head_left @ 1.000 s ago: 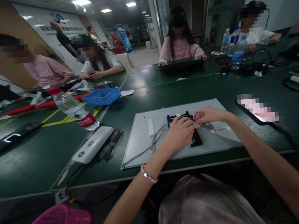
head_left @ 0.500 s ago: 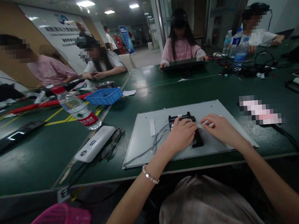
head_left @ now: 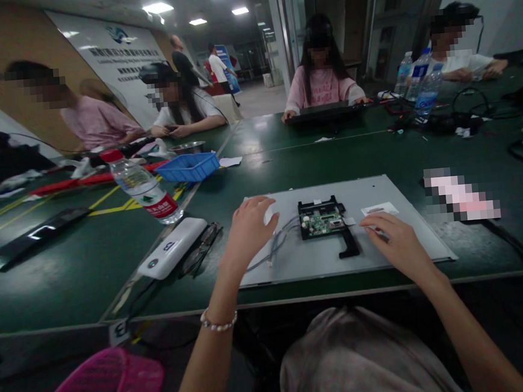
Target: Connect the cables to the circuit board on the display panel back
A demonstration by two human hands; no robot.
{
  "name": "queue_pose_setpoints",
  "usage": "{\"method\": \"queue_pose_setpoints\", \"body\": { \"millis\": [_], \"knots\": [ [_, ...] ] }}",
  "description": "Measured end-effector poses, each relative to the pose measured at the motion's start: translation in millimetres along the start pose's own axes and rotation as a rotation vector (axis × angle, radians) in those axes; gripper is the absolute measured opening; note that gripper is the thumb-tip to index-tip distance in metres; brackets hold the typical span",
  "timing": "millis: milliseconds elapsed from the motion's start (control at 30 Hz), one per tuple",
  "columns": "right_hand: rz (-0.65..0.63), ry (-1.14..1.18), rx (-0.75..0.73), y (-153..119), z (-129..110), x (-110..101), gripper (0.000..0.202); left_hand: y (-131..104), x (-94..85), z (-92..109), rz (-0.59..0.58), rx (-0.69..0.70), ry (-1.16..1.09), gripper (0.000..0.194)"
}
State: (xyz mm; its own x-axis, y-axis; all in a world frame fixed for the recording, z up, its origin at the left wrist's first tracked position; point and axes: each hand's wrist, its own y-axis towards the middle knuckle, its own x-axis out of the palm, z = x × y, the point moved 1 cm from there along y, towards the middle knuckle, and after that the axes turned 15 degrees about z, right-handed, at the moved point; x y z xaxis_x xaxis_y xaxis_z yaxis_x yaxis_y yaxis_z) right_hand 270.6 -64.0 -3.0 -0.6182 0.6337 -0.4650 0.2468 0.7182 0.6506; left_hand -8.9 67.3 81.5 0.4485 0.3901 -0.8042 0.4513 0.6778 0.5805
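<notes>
A flat light-grey panel (head_left: 289, 266) lies on the green table in front of me. On its middle sits a black bracket (head_left: 349, 243) around a green circuit board (head_left: 321, 222), with grey cables (head_left: 266, 257) running off to the left. My left hand (head_left: 252, 227) is over the panel's left part, fingers apart and holding nothing. On the right, my right hand (head_left: 394, 240) hovers low beside the board, thumb and forefinger slightly apart, with nothing visible between them. A small white label (head_left: 379, 209) lies just beyond its fingers.
Left of the panel are glasses (head_left: 200, 249), a white power bank (head_left: 173, 249), a water bottle (head_left: 146, 190) and a blue tray (head_left: 189, 167). A blurred pink item (head_left: 463, 195) lies right. A pink basket (head_left: 100, 390) stands below the table edge. People sit across the table.
My left hand has moved left off the board and opened, uncovering the board. My right hand has drawn slightly right and down, and the white label now shows on the panel.
</notes>
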Motion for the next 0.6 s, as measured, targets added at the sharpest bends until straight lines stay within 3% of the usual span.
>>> {"method": "queue_pose_setpoints", "body": {
  "millis": [167,333,467,600],
  "knots": [
    [-0.038,-0.027,-0.033,-2,0,1,0.02,-3,14.6,-40,-0.121,-0.036,-0.079,0.042],
    [-0.055,-0.027,-0.036,-3,0,1,0.021,8,40.7,-57,-0.25,-0.148,-0.152,0.052],
    [-0.075,-0.027,-0.034,-2,-1,1,0.021,14,45.6,-55,-0.187,-0.134,-0.165,0.035],
    [-0.076,-0.026,-0.038,-2,-1,1,0.023,14,30.5,-51,-0.05,-0.193,-0.221,0.028]
  ]
}}
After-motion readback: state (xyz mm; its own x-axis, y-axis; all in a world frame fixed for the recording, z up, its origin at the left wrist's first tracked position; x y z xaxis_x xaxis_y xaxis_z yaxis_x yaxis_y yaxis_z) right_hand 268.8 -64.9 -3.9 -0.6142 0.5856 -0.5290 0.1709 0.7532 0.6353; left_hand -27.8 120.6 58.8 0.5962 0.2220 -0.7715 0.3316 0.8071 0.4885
